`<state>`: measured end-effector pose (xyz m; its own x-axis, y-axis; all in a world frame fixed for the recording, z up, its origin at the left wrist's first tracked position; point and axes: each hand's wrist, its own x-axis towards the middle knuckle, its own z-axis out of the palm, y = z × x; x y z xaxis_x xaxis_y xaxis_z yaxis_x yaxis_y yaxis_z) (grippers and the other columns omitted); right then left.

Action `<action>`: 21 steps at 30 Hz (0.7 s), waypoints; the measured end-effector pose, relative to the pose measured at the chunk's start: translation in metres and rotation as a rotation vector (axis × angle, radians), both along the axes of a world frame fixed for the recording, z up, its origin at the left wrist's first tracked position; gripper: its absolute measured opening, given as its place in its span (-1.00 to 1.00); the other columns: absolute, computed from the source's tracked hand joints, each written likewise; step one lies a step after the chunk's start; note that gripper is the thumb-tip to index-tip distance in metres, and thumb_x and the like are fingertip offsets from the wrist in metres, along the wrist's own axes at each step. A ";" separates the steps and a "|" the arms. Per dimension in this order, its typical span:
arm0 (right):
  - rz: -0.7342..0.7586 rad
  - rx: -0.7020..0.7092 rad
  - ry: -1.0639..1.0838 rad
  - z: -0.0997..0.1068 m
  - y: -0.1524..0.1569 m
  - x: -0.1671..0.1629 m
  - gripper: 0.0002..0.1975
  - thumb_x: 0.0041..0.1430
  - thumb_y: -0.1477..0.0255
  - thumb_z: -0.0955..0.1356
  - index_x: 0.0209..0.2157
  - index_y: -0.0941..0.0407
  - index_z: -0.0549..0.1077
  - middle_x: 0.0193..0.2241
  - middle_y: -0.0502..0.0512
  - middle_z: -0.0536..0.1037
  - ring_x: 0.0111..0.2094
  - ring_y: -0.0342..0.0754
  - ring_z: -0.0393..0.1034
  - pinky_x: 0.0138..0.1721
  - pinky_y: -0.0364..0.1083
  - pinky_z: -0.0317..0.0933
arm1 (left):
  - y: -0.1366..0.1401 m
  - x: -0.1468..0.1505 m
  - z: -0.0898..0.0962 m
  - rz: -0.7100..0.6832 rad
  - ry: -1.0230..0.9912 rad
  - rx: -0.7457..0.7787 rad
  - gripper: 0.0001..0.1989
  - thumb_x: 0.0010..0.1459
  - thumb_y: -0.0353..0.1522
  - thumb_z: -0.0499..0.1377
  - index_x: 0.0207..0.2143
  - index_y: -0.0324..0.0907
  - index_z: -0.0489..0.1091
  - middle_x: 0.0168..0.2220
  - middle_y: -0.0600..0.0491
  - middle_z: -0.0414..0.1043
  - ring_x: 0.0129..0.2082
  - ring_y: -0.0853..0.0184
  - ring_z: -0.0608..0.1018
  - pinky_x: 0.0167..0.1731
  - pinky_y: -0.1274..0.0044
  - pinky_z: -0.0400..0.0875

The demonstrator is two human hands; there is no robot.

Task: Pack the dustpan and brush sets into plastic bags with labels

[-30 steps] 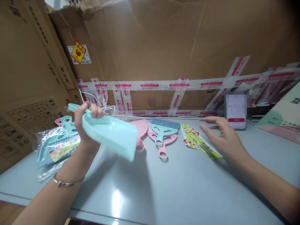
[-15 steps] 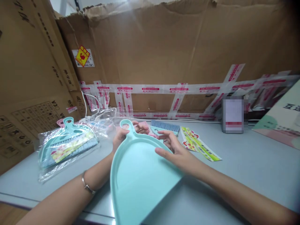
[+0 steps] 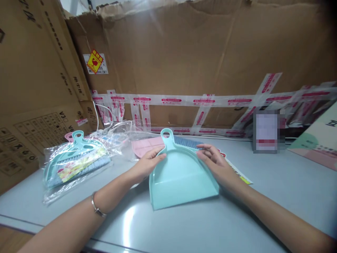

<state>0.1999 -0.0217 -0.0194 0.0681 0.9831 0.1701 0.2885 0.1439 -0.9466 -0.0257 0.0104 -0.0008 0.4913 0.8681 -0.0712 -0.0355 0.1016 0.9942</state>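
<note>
A mint-green dustpan (image 3: 184, 175) is held up over the table, its looped handle pointing away from me and its straight lip towards me. My left hand (image 3: 150, 161) grips its left edge, thumb on top and fingers underneath. At the right edge, my right hand (image 3: 213, 161) has its thumb against the rim with the fingers curled behind it. Behind the dustpan lie a blue-bristled brush (image 3: 188, 142) and a pink dustpan (image 3: 147, 144), both partly hidden. A printed card strip (image 3: 243, 177) shows beyond my right hand.
On the left lies a clear plastic bag (image 3: 79, 165) with another mint dustpan and brush inside. Crumpled clear plastic (image 3: 118, 137) sits behind it. A blurred-out box (image 3: 265, 131) stands at the back right, and a large taped cardboard box (image 3: 168, 52) walls the rear.
The mint dustpan has swung straight and moved away from me, lip now nearer level. My left hand has shifted from the handle to the left edge; my right hand now holds the right edge.
</note>
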 end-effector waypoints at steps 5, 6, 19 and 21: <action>-0.038 0.356 -0.649 -0.026 0.026 0.025 -0.67 0.18 0.27 0.20 -0.07 0.07 0.36 0.03 0.24 0.37 0.08 0.15 0.19 0.07 0.23 0.04 | 0.001 -0.003 -0.002 -0.107 0.130 -0.004 -0.61 0.04 -0.21 0.20 -0.06 -0.12 0.42 -0.21 0.02 0.52 -0.22 0.26 0.50 -0.19 0.46 0.34; -0.011 0.384 -0.759 -0.031 0.029 0.028 -0.67 0.18 0.31 0.20 -0.07 0.07 0.39 0.06 0.25 0.34 0.12 0.17 0.15 0.07 0.25 0.02 | 0.000 -0.003 -0.003 -0.131 0.146 -0.004 -0.63 0.06 -0.22 0.19 -0.07 -0.12 0.43 -0.22 0.03 0.52 -0.24 0.28 0.51 -0.21 0.47 0.34; -0.041 0.511 -0.908 -0.014 0.025 0.030 -0.83 0.21 0.36 0.19 -0.33 0.08 0.36 -0.24 0.18 0.49 -0.19 0.09 0.35 -0.13 0.11 0.18 | -0.005 -0.002 0.005 -0.099 0.101 -0.011 -0.66 0.08 -0.25 0.18 -0.07 -0.13 0.43 -0.23 0.02 0.52 -0.26 0.30 0.50 -0.21 0.48 0.34; -0.259 0.588 -0.777 -0.005 0.023 0.035 -0.85 0.18 0.36 0.19 -0.35 0.09 0.34 -0.32 0.18 0.48 -0.23 0.09 0.34 -0.13 0.10 0.17 | -0.004 -0.003 0.005 -0.091 0.081 -0.011 -0.66 0.06 -0.25 0.20 -0.08 -0.13 0.44 -0.21 0.02 0.52 -0.24 0.30 0.50 -0.19 0.48 0.33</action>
